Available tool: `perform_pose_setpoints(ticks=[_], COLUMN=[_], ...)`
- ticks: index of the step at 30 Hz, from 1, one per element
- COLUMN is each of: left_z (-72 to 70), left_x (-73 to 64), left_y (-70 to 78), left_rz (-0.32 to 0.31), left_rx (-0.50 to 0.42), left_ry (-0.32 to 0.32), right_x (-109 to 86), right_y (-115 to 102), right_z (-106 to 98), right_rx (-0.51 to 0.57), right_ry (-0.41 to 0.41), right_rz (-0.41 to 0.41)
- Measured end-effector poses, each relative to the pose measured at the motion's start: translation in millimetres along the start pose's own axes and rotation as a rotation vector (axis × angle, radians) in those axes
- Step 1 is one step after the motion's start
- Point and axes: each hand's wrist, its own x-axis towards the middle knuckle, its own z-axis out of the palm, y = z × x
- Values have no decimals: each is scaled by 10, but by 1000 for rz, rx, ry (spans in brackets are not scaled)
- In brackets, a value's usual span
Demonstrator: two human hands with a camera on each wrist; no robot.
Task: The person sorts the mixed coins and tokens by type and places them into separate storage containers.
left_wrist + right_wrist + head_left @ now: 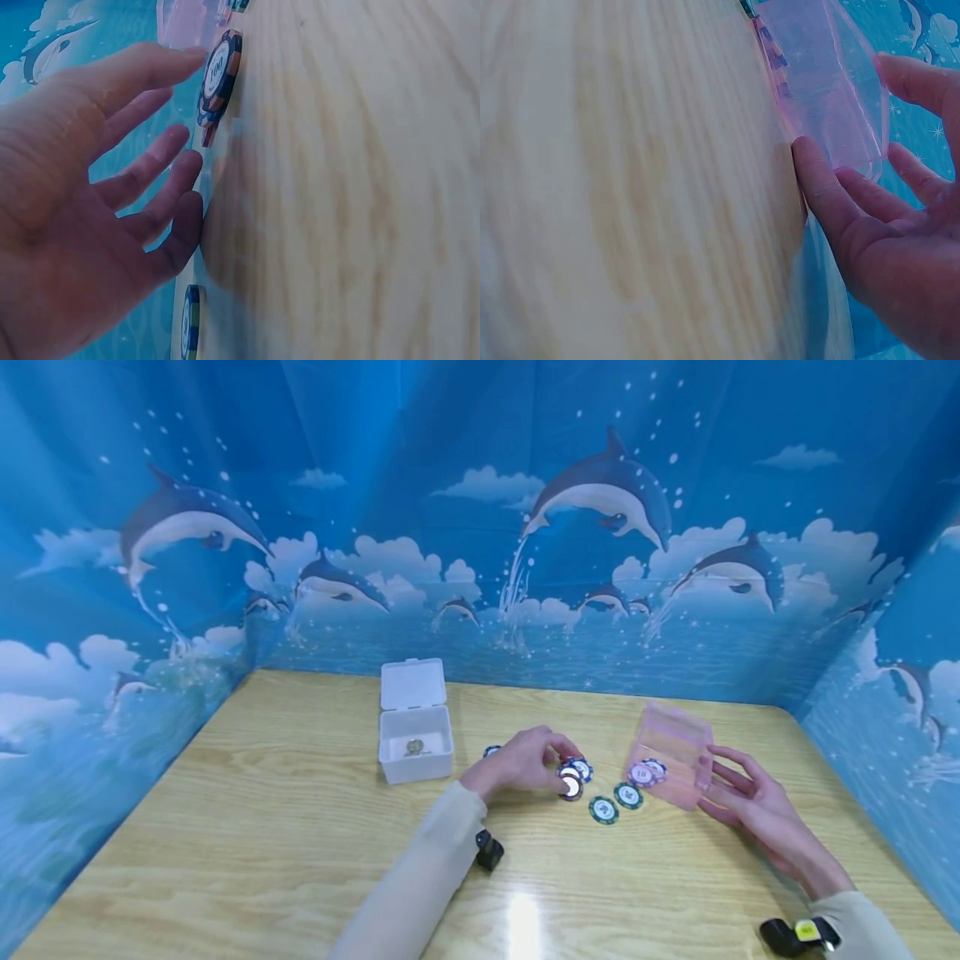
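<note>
My left hand reaches over a small pile of poker chips. Its thumb touches the edge of a chip marked 100 in the left wrist view, while the other fingers hang loosely curved beyond the pile. At the right, my right hand rests its fairly straight fingers against the side of a see-through pink box. A few chips show in that box, one reading 10. Two green-edged chips lie flat on the table between the hands.
An open white box with its lid tipped back stands left of my left hand, a gold-coloured round piece inside. Another chip is partly hidden behind the left wrist. Dolphin-print cloth hangs behind the wooden table.
</note>
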Motion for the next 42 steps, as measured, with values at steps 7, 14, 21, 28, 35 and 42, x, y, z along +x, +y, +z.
perform_pose_setpoints(ticks=[7,14,21,28,35,42], left_z=[26,31,32,56,61,51], left_x=[-7,-21,-25,10,14,-16], left_y=[-17,-17,-3,22,18,13], left_rz=[2,-34,-44,-17,11,26], left_rx=[77,55,64,83,41,18], left_ry=[-34,-53,-57,-55,-61,-47], right_x=[-2,-1,-7,-5,-4,-8], right_y=[3,1,-2,0,10,18], right_z=[-4,-3,-2,-1,-5,-12], right_rx=[7,-2,13,7,5,20], right_ry=[-4,0,-5,-1,-3,-14], right_rz=[7,6,-6,0,-1,-17])
